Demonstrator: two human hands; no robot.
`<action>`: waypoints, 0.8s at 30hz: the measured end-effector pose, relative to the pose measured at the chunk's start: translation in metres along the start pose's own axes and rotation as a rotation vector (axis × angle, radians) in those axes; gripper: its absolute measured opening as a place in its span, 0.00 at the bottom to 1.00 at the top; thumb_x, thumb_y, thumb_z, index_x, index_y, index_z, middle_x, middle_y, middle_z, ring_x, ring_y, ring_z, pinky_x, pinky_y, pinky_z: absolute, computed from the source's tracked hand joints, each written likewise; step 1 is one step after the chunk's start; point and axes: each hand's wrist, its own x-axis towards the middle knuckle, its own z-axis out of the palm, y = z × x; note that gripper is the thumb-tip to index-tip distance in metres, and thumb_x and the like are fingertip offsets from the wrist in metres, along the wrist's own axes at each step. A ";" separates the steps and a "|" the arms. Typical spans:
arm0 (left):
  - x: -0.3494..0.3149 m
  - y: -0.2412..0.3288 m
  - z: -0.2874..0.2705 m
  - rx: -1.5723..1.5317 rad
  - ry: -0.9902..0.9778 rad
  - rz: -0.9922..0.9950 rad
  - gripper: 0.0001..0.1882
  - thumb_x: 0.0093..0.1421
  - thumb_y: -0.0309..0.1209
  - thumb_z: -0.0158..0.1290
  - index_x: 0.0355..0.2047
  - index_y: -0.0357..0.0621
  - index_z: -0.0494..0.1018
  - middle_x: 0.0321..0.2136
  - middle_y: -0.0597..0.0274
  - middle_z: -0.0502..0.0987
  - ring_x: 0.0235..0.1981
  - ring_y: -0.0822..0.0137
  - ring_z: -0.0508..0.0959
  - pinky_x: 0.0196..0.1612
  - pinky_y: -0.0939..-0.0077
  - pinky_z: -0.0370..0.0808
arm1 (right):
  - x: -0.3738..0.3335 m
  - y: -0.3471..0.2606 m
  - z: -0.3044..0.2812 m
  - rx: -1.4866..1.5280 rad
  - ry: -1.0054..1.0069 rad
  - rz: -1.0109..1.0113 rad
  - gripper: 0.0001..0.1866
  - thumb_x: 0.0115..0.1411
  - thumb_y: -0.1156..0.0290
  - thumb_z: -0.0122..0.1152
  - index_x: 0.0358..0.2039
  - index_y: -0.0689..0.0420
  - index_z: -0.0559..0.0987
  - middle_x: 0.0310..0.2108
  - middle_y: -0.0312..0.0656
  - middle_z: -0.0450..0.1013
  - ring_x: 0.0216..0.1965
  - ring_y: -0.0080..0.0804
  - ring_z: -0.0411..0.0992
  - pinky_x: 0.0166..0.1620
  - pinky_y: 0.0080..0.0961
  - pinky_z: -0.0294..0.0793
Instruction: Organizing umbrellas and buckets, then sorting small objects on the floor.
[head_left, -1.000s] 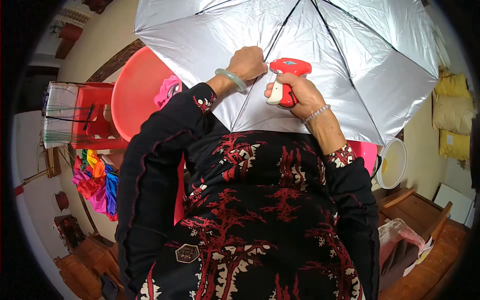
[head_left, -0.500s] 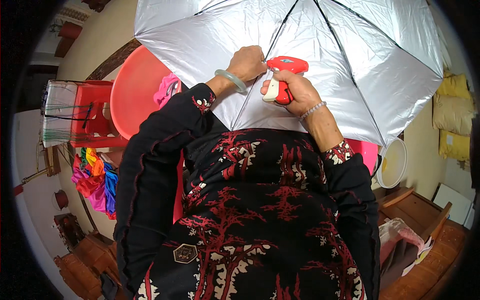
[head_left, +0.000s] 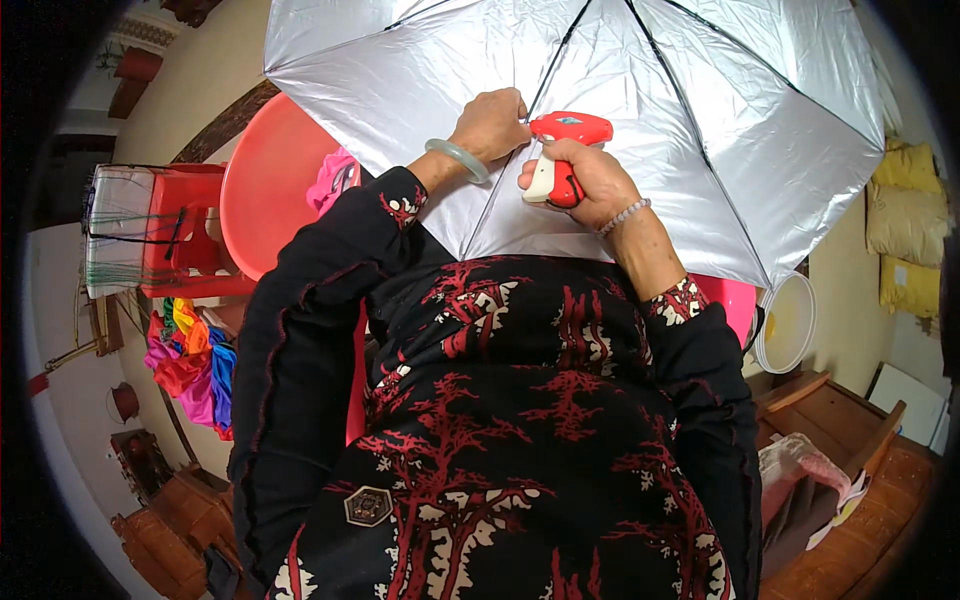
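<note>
An opened umbrella [head_left: 770,130] with a silver inner lining and thin black ribs spreads out in front of me. My left hand [head_left: 488,128] is closed in a pinch at one of its ribs, and the fingertips hide the exact spot. Just right of that, my right hand [head_left: 598,188] is wrapped around a red and white pistol-shaped hand tool [head_left: 574,127]. The tool's narrow nose points left and lies close to my left fingertips at the rib. Whether the nose touches the rib, I cannot tell.
At the left stand a large coral-pink basin [head_left: 262,190], a red stool [head_left: 190,225] and a heap of colourful cloth [head_left: 195,365]. A white bucket [head_left: 785,325] is at the right, above a wooden bench [head_left: 850,500]. Yellow sacks [head_left: 908,220] lie at the far right.
Both hands have barely shifted. My right hand and the tool have moved very slightly left, and the umbrella has hardly moved.
</note>
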 end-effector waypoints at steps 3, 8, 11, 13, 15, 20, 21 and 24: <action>0.000 0.001 -0.002 -0.010 -0.004 0.006 0.12 0.42 0.31 0.57 0.28 0.37 0.73 0.25 0.51 0.76 0.30 0.56 0.77 0.35 0.69 0.72 | -0.002 -0.002 0.003 0.080 0.018 0.046 0.15 0.55 0.71 0.51 0.42 0.61 0.67 0.30 0.49 0.73 0.31 0.41 0.74 0.33 0.38 0.76; -0.001 0.003 -0.003 -0.050 -0.026 -0.006 0.13 0.43 0.30 0.56 0.29 0.35 0.74 0.27 0.47 0.76 0.33 0.52 0.76 0.38 0.66 0.72 | -0.004 -0.005 0.003 0.091 0.023 0.065 0.15 0.55 0.70 0.51 0.42 0.61 0.68 0.31 0.49 0.73 0.32 0.41 0.74 0.35 0.39 0.76; -0.002 0.003 -0.003 -0.050 -0.018 0.000 0.12 0.43 0.30 0.55 0.28 0.35 0.73 0.27 0.46 0.76 0.32 0.51 0.76 0.37 0.65 0.72 | -0.006 -0.005 0.003 0.093 0.013 0.069 0.15 0.55 0.70 0.51 0.42 0.61 0.68 0.31 0.49 0.73 0.32 0.40 0.74 0.35 0.39 0.76; -0.004 0.004 -0.002 -0.033 0.002 0.026 0.11 0.44 0.30 0.54 0.27 0.36 0.73 0.26 0.45 0.76 0.31 0.50 0.76 0.36 0.63 0.72 | -0.007 -0.005 0.003 0.100 0.014 0.064 0.14 0.55 0.70 0.51 0.42 0.61 0.68 0.31 0.49 0.73 0.32 0.40 0.74 0.35 0.39 0.76; -0.004 0.006 -0.001 0.002 0.012 0.031 0.11 0.45 0.31 0.53 0.27 0.36 0.73 0.26 0.44 0.76 0.30 0.49 0.76 0.35 0.62 0.72 | -0.008 -0.007 0.002 0.116 0.015 0.062 0.14 0.56 0.70 0.50 0.42 0.61 0.68 0.30 0.49 0.73 0.31 0.40 0.74 0.34 0.39 0.76; -0.006 0.017 0.003 0.140 0.063 0.057 0.10 0.47 0.31 0.50 0.25 0.35 0.72 0.23 0.42 0.75 0.28 0.46 0.76 0.32 0.56 0.72 | -0.012 -0.012 -0.004 0.122 -0.088 -0.010 0.13 0.56 0.70 0.49 0.41 0.61 0.67 0.30 0.48 0.72 0.30 0.39 0.74 0.33 0.38 0.76; -0.006 0.017 0.003 0.176 0.084 0.056 0.10 0.48 0.31 0.49 0.24 0.35 0.71 0.23 0.42 0.74 0.27 0.45 0.76 0.32 0.55 0.72 | -0.016 -0.014 0.001 0.109 -0.117 -0.032 0.13 0.56 0.70 0.48 0.41 0.62 0.68 0.30 0.48 0.72 0.30 0.38 0.74 0.33 0.37 0.76; 0.001 0.010 0.000 0.173 0.077 0.090 0.10 0.48 0.31 0.49 0.25 0.35 0.71 0.22 0.42 0.74 0.27 0.44 0.75 0.33 0.55 0.72 | -0.034 -0.027 0.013 0.088 -0.162 -0.090 0.12 0.57 0.70 0.48 0.40 0.62 0.68 0.30 0.48 0.73 0.29 0.37 0.74 0.33 0.34 0.76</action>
